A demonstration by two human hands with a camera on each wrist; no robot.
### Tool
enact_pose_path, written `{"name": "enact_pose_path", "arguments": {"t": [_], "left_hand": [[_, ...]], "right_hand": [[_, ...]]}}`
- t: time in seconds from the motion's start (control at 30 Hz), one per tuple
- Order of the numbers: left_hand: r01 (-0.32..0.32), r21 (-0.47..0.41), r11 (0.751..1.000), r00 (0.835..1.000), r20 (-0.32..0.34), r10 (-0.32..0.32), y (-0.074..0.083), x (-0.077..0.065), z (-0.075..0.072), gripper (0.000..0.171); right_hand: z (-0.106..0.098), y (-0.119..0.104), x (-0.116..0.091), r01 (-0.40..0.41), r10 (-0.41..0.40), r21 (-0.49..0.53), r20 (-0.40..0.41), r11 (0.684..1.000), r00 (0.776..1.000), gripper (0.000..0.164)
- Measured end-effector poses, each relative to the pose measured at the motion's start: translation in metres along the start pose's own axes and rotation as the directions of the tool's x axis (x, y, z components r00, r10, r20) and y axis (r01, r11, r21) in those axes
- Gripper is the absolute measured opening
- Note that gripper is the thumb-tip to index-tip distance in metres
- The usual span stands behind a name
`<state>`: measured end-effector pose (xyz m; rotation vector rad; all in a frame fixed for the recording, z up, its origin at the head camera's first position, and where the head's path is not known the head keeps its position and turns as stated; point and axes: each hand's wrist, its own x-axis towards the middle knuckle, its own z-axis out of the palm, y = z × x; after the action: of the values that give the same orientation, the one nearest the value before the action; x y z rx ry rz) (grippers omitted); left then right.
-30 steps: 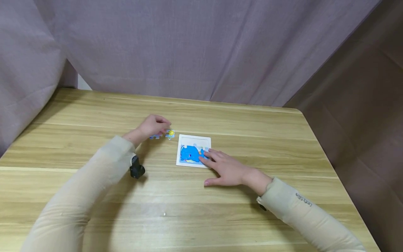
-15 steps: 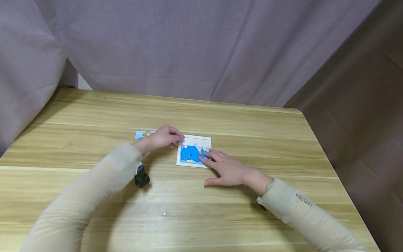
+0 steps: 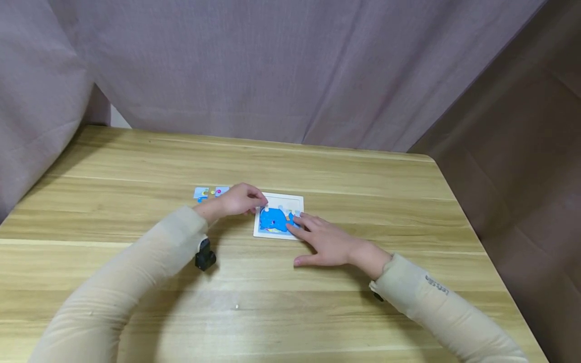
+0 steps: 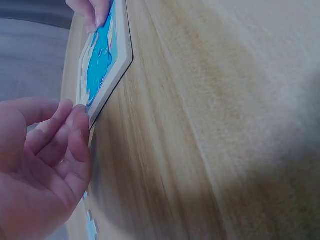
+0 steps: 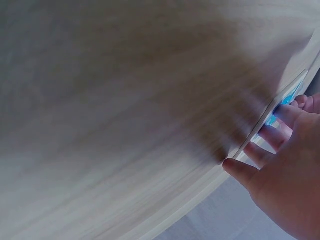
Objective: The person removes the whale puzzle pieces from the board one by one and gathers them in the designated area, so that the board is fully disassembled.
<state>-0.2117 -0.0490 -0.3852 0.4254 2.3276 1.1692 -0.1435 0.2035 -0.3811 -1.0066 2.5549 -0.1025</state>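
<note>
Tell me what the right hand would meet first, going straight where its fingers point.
The right hand touches the whale puzzle; sliding across it, it would probably first meet the left hand near the puzzle's far left corner, though depth is unclear.

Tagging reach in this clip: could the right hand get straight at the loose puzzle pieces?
Probably not: the left hand and the puzzle frame lie between the right hand and the loose pieces, so it would likely have to go over or around them.
</note>
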Motion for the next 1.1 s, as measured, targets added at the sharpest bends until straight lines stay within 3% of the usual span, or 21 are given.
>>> {"name": "enact_pose_path", "arguments": {"t": [0.3,0.57,0.97,1.1], "left_hand": [[-0.013,0.070,0.997,1.000,-0.008,0.013,0.003,0.001,0.000,0.027],[-0.076,0.129,0.989,0.995,-0.048,0.083,0.002,0.006,0.003,0.023],[-0.041,0.104,0.994,0.997,-0.057,0.047,0.010,0.008,0.014,0.023],[-0.046,0.100,0.994,0.997,-0.050,0.051,0.011,0.008,0.015,0.022]], "right_hand": [[-0.001,0.001,0.002,0.016,-0.016,-0.012,-0.006,1.000,1.000,0.085],[-0.002,0.001,0.003,0.035,-0.035,-0.020,-0.012,0.999,0.999,0.085],[-0.009,0.004,0.006,0.055,-0.054,0.027,-0.045,0.998,0.998,0.076],[-0.012,-0.003,0.010,0.066,-0.066,-0.002,-0.071,0.998,0.995,0.075]]}}
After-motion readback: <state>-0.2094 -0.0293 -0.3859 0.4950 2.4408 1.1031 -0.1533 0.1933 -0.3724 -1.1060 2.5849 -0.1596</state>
